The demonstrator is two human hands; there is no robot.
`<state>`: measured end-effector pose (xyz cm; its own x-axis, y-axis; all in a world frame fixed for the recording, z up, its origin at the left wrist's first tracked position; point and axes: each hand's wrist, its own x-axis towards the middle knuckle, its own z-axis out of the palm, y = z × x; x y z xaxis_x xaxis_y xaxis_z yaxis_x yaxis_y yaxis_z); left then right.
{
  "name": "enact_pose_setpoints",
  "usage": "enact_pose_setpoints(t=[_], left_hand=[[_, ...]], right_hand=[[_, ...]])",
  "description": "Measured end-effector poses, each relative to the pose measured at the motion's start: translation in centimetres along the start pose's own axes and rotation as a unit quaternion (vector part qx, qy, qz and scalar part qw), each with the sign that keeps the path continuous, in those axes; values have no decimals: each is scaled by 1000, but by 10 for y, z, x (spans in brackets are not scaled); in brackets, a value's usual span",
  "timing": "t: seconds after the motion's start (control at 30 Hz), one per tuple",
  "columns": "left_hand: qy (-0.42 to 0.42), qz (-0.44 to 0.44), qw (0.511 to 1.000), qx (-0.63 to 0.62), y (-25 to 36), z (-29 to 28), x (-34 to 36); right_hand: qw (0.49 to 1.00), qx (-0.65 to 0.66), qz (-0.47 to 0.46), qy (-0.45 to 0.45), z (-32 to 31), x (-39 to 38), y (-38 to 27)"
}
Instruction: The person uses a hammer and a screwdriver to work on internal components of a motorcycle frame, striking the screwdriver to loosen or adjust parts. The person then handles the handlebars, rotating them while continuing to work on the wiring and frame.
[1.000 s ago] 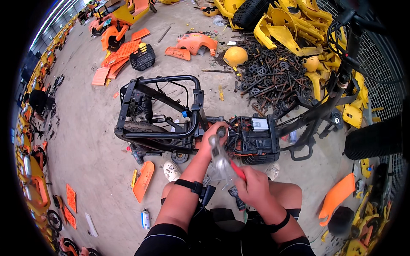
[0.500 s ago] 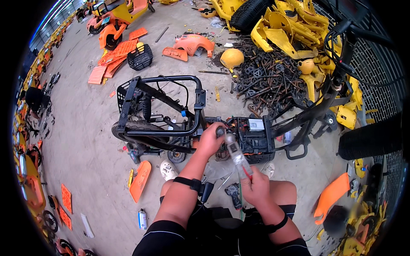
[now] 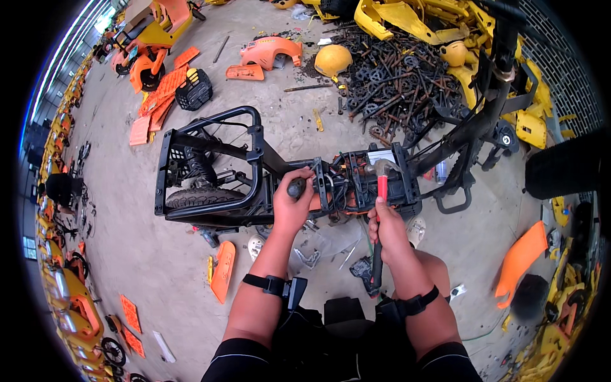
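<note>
My right hand is wrapped round the handle of a claw hammer, red near its metal head and black below. The hammer head is over the right part of a stripped scooter frame. My left hand is closed round an upright tool with a dark, rounded end; its lower part is hidden by the hand and frame. That hand is at the middle of the frame, beside a black crossbar and exposed wiring. A silvery box sits in the frame behind the hammer head.
A heap of rusty metal parts lies beyond the frame, with yellow panels behind it. Orange panels lie on the concrete floor. A dark power tool lies near my legs. A black tyre stack stands at right.
The hammer has moved away from the left hand's tool, rightward, and now points away from me. The left hand has shifted slightly left. The whole view has also shifted.
</note>
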<state>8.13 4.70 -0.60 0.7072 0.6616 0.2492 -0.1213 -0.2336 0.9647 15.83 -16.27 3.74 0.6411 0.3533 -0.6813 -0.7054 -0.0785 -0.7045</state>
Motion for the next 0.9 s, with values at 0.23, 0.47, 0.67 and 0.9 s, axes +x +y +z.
enact_pose_setpoints(t=[0.23,0.47,0.67,0.9], left_hand=[[-14,22,998,51,-10,14,8],[-28,17,998,63,-12,19,8],[-29,2,998,61,-12,20,5],[-37,2,998,43,-16,22,3]], right_hand=[[1000,20,2,-19,-3,19,-10],[999,31,-4,-33,-5,20,-18],[999,25,-2,-37,-9,18,-17],[999,14,-5,-37,-9,17,-15]])
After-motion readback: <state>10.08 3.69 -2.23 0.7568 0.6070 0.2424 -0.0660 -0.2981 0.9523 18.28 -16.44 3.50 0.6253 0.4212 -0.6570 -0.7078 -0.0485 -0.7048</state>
